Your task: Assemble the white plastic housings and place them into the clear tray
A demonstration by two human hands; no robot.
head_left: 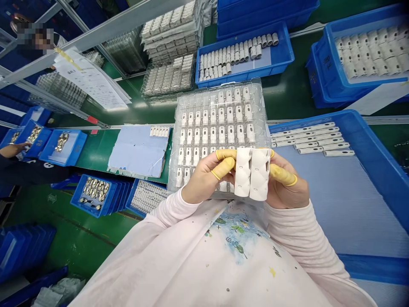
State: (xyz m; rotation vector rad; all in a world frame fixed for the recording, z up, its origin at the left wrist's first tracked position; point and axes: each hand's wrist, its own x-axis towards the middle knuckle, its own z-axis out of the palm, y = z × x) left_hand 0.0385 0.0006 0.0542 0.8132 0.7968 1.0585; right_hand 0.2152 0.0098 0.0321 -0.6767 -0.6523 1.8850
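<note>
Between my two hands is a block of white plastic housings (251, 175), lined up in two columns and held upright in front of my chest. My left hand (204, 175) pinches the block's left side, with yellow covers on the thumb and a finger. On the opposite side my right hand (287, 185) presses with its yellow-covered thumb; some of its fingers are hidden behind the housings. Just beyond, partly covered by my hands, lies a clear plastic tray (174, 147) with rows of similar white housings, each with a dark oval hole. Several pockets at its upper left hold no housing.
A blue bin (377, 204) with white housings in rows stands at right; another blue bin (287, 47) lies behind the tray. Stacked trays (172, 42) rise at the back. A blue board (137, 149) lies left. At far left a co-worker's hand (14, 150) reaches into a bin.
</note>
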